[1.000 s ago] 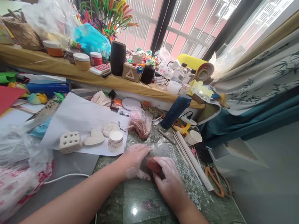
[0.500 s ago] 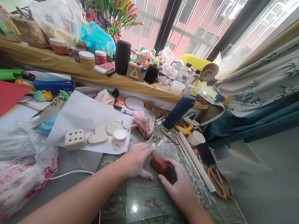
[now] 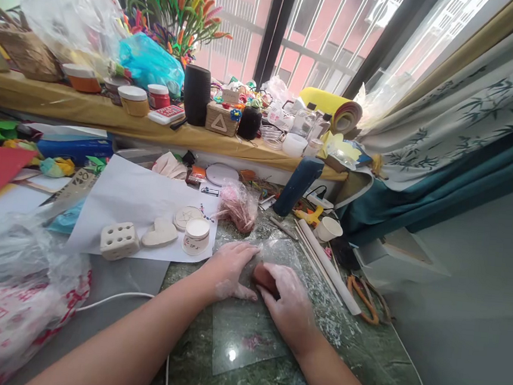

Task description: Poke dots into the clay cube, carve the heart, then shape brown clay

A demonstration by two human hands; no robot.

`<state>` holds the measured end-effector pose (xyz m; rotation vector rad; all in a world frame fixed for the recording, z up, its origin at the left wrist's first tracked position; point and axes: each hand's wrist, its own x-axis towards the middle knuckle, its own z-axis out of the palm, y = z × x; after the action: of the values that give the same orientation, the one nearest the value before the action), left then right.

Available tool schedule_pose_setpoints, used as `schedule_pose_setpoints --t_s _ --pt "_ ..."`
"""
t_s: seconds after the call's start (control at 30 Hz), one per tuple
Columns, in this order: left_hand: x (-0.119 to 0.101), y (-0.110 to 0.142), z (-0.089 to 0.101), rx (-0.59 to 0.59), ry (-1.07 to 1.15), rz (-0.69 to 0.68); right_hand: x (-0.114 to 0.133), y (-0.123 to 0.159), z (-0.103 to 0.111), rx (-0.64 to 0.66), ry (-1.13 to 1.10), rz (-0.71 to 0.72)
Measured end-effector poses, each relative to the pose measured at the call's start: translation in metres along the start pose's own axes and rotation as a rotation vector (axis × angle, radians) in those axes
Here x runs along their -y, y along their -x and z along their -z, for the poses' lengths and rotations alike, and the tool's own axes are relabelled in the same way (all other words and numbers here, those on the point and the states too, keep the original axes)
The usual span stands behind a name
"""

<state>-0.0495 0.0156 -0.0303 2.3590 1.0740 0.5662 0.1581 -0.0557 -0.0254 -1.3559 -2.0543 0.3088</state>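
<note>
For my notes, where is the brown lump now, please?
In the head view, the brown lump is just right of centre, partly hidden by the right hand, the left hand beside it.

- A wooden box (image 3: pixel 213 114) on the ledge bears a pale triangle sign, plain enough to see from where I stand.
- The chunky white die (image 3: pixel 119 243) shows six hollow dots on its top face.
- A round pale disc (image 3: pixel 182 217) has a star marked on it.
- The small white tub (image 3: pixel 195 245) carries dark writing on its side, too small for me to read.
- Red print runs across the crumpled plastic bag (image 3: pixel 6 326); its folds keep me from making out the characters.
- The red-and-white packet (image 3: pixel 167 114) has pale markings, too tiny to read.
</note>
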Motion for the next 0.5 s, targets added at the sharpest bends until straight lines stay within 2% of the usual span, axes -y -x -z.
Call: schedule_pose_setpoints --t_s 0.07,0.1,0.17,0.23,0.3,0.4,0.47,0.5 --pt "-0.001 0.001 0.000 -0.008 0.017 -0.015 0.003 0.004 -0.001 -0.007 -0.078 0.060" --pt "-0.001 0.001 0.000 -0.014 0.024 -0.022 0.004 0.005 -0.001 -0.031 -0.132 0.007" --pt "-0.001 0.002 -0.002 -0.022 0.026 -0.031 0.005 0.004 0.004 -0.090 -0.288 -0.206" --pt "0.000 0.002 -0.003 -0.021 0.020 -0.031 0.005 -0.003 0.019 -0.136 -0.456 -0.392" --pt "0.001 0.003 -0.004 -0.016 0.022 -0.035 0.008 -0.011 0.043 -0.203 -0.561 -0.437" --pt "0.003 0.003 -0.004 -0.015 0.036 -0.048 0.019 -0.020 0.084 -0.472 -0.510 -0.312" --pt "0.003 0.003 -0.004 -0.017 0.036 -0.052 0.026 -0.023 0.100 -0.698 -0.295 -0.149" --pt "0.003 0.003 -0.004 -0.016 0.033 -0.051 0.028 -0.024 0.103 -0.707 -0.193 -0.078"
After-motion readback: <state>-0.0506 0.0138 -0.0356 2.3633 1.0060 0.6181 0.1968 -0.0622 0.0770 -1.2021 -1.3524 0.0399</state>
